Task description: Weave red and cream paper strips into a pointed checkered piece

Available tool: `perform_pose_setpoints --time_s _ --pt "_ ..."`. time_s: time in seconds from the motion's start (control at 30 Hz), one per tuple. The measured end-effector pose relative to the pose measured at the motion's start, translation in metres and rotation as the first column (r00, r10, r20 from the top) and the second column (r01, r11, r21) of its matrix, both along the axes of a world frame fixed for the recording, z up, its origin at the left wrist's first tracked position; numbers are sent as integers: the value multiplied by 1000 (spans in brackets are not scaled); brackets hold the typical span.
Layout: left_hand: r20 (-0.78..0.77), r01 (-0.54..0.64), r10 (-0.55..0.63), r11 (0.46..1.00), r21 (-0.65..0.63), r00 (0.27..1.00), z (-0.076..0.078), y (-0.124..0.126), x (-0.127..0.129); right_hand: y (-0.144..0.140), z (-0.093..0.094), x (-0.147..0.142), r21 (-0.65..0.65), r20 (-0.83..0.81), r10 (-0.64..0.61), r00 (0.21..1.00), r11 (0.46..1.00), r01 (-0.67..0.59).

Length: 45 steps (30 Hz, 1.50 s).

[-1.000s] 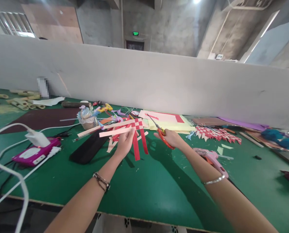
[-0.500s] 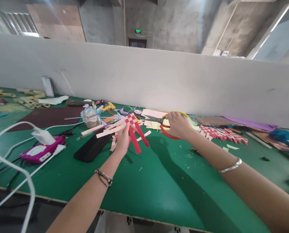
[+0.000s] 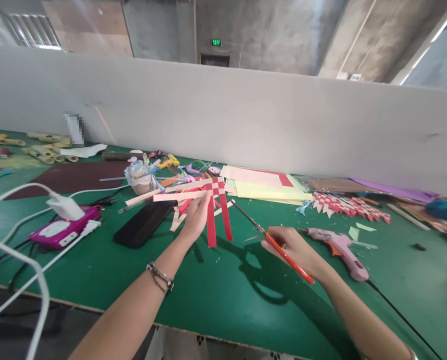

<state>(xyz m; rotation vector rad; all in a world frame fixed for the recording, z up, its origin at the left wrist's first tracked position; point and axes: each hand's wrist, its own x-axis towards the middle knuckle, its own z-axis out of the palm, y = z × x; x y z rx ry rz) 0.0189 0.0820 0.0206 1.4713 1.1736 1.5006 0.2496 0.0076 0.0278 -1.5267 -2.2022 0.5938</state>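
On the green table (image 3: pixel 223 300), the left hand (image 3: pixel 196 220) pinches a woven mat of red and pink paper strips (image 3: pixel 204 200), lifted above the surface. The right hand (image 3: pixel 294 247) closes around red-handled scissors (image 3: pixel 272 240), blades aimed toward the mat.

Bright daylight from upper right, arm shadows on the green table (image 3: pixel 246 300), wide-angle bending at edges, sharp focus

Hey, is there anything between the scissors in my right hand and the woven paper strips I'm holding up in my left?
Nothing visible. The right hand holds the scissors with the blades pointing up and left toward the woven paper strips in the left hand. Only bare green table shows in the gap between them.
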Motion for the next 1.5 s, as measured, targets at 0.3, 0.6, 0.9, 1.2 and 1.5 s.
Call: perform_pose_setpoints --time_s 0.3,0.6,0.9,1.2,1.5 --pt "-29 12 -12 1000 -1 999 -4 -2 4 -6 -3 -6 -81 -10 46 999 996 -46" --pt "-17 19 -20 999 -41 1000 -2 -6 7 -6 -4 -4 -112 -97 83 992 989 -93" --pt "2 28 -28 999 -19 1000 -4 -8 9 -6 -6 -2 -114 -136 97 986 987 -113" --pt "28 63 -63 998 -1 998 -4 -8 11 -7 -6 -3 -117 -142 86 986 988 -103" --pt "42 138 -137 990 -20 990 -6 -7 9 -7 -6 -2 -127 -143 74 987 988 -92"
